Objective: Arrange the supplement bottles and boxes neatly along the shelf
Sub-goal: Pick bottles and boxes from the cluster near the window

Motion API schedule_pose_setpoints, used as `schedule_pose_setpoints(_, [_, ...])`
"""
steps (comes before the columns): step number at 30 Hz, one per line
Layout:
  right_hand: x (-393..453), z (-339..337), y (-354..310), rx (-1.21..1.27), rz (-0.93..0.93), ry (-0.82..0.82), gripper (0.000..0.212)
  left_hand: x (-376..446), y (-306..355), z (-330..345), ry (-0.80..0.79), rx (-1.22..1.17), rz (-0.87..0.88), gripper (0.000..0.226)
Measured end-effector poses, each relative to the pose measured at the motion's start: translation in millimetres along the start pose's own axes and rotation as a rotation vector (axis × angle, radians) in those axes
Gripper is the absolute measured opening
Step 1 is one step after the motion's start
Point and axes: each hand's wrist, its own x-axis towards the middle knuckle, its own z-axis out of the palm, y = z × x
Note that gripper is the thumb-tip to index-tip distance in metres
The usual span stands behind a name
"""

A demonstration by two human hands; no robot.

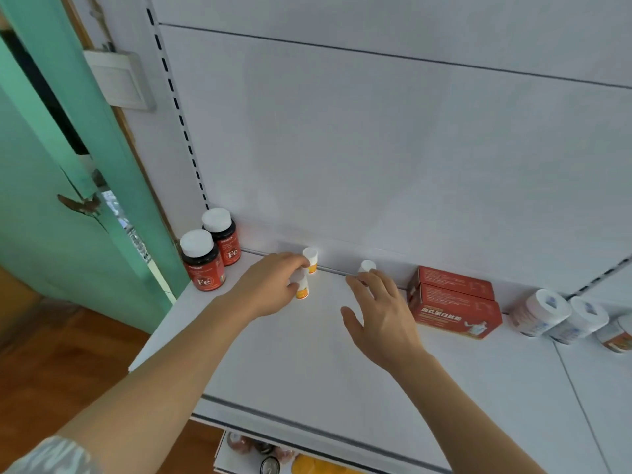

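Observation:
On the white shelf (307, 354), my left hand (270, 285) grips a small white bottle with an orange label (302, 289). A matching small bottle (311, 260) stands just behind it at the back wall. My right hand (379, 313) is spread open, its fingertips just in front of a third small white bottle (367, 267). Two dark bottles with red "Fe" labels (205, 265) stand at the far left. Two red boxes (455, 302) lie stacked to the right, with several white-capped bottles (547, 313) beyond them.
A green door (51, 200) and wooden floor (51, 371) lie left of the shelf's end. The white back panel (376, 148) rises behind the goods. A lower shelf with more products (273, 460) shows below the front edge.

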Motion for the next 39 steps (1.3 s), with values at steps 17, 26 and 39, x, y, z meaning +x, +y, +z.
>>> schedule_pose_setpoints(17, [-6.1, 9.4, -22.2, -0.023, 0.168, 0.027, 0.048, 32.7, -23.1, 22.1, 0.026, -0.019, 0.2, 0.028])
schedule_pose_setpoints(26, [-10.5, 1.6, -6.0, 0.003, 0.149, 0.055, 0.048, 63.3, -2.9, 23.8, 0.191, 0.137, 0.36, 0.018])
schedule_pose_setpoints(39, [-17.3, 3.9, 8.1, -0.024, 0.151, 0.086, 0.046, 68.2, -8.3, 46.6, 0.294, 0.406, 0.384, 0.02])
